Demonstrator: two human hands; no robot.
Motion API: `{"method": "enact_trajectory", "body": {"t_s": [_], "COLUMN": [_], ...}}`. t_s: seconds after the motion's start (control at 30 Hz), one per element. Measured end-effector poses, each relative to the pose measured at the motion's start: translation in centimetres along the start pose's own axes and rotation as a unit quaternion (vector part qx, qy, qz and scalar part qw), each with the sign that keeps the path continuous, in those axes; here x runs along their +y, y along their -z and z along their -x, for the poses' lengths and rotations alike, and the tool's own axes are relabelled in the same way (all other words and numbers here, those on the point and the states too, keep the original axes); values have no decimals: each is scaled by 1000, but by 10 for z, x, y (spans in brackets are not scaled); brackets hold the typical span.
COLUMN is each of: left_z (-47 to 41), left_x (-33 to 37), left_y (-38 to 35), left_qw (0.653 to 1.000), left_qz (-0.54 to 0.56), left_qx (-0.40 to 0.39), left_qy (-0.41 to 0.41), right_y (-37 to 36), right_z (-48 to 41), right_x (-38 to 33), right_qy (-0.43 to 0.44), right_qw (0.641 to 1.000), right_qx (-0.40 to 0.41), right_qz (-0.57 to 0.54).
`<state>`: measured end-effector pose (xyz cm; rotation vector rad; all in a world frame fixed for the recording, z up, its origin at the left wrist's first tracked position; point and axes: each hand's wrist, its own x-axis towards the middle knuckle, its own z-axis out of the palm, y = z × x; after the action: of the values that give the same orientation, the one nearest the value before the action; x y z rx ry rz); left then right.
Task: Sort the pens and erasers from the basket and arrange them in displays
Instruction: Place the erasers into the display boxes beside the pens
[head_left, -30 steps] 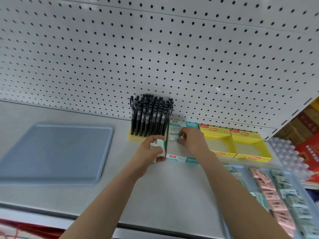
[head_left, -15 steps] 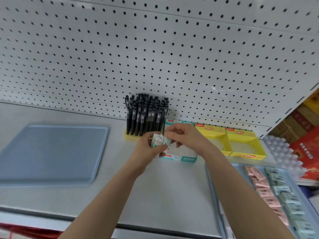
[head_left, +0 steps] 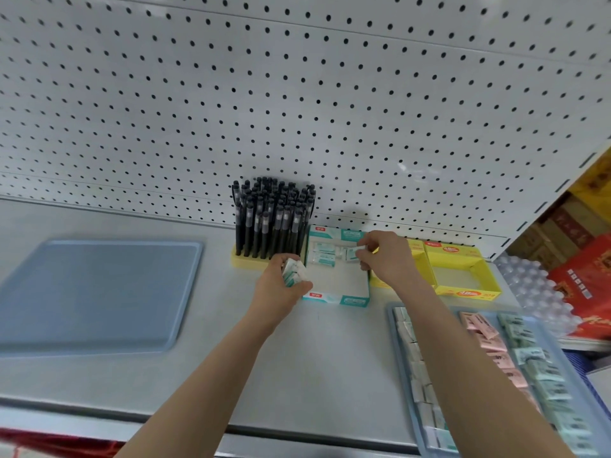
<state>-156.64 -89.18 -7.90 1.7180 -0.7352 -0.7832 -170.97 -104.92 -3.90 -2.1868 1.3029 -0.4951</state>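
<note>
Now the right hand (head_left: 385,259) has swung off the stack (head_left: 293,273), pinching one eraser (head_left: 353,253) over the box's (head_left: 340,300) back row; left hand (head_left: 281,290) grips the rest. Row's filling.

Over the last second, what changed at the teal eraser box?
The right hand went to the stack, pinched one eraser off it and carried it to the back row of the teal box. The left hand still grips the stack beside the box; pens and yellow boxes stayed put.
</note>
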Motion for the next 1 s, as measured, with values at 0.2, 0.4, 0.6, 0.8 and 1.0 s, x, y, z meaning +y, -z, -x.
{"method": "enact_trajectory", "body": {"t_s": [0.2, 0.4, 0.6, 0.8, 1.0], "left_z": [-1, -2, -2, 1, 6], "left_x": [-4, -7, -6, -3, 18], "left_y": [1, 1, 3, 4, 4], "left_qw": [1000, 1000, 1000, 1000, 987], "left_qz": [-20, -11, -12, -2, 137], "left_qx": [-5, -12, -15, -14, -79], "left_qy": [-1, -2, 0, 4, 13], "right_y": [-9, -13, -22, -22, -10], "right_z": [-7, -6, -6, -4, 14], "right_x": [-1, 1, -6, -6, -36], "right_qy": [6, 47, 73, 81, 92], "right_qw": [997, 984, 968, 963, 988], "right_qx": [-17, -50, -60, -48, -81], "right_qz": [72, 163, 233, 251, -98]}}
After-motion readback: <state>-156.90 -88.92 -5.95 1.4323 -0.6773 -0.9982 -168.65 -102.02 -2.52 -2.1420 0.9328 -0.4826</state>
